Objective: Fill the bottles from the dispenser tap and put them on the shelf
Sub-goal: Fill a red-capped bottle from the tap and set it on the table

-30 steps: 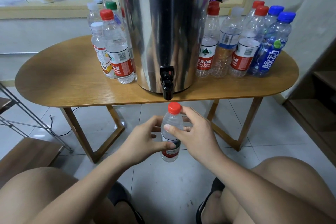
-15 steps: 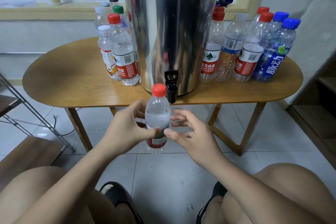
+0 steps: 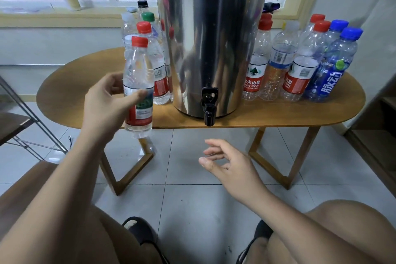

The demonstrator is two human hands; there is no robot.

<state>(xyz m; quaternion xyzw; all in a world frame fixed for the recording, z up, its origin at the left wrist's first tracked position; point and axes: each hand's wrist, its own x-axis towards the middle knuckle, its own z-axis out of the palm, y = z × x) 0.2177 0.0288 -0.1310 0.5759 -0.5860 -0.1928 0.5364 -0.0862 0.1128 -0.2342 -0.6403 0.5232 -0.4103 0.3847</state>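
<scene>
While the left hand (image 3: 102, 100) is wrapped round the clear plastic bottle with a red cap and red-and-white label (image 3: 138, 75), holding it upright in the air left of the tall steel dispenser (image 3: 214, 38), the right hand (image 3: 227, 163) hangs free, fingers loosely apart, below the oval wooden bench (image 3: 278, 115). Capped and seemingly full, it looks ready for shelving and needs a steady carry next. The clear capped bottles at the right (image 3: 278, 60) of the black tap (image 3: 209, 105) look empty.
</scene>
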